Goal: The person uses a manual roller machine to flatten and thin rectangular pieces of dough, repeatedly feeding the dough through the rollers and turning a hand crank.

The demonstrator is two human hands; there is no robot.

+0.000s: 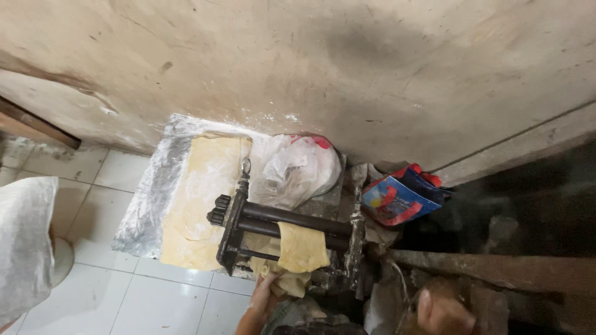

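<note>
Right hand (442, 313), nearest the lens at bottom edge, sits low beside a rusty brown bar (496, 268) running off to the right; blurred, so grip can't be told, nor whether it touches the bar. Left hand (266, 293), bottom centre, has fingers pinched together on the lower end of a dough sheet (301, 248) hanging out of the roller machine (282, 232).

Biggest in shot: stained concrete wall (347, 68) across the top, w/ white tiled floor (124, 291) at lower left. Next, a foil-covered board (149, 205) against the wall, carrying stacked flat dough sheets (202, 198), pale yellow & floured; at least 2 layers visible, exact count unclear. They lie left of the machine, well above the left hand.

Machine: dark iron frame, 2 parallel rollers, 1 gear wheel at its left end. The held sheet drapes over the rollers approx. midway, directly above the pinching fingers.

Behind the rollers, 1 crumpled clear plastic bag (298, 167) w/ a red patch. Right of it, 1 blue-and-red packet (397, 198) leaning at the wall's foot. A white sack (25, 242) fills the far-left edge. The machine frame stands between the two hands.
</note>
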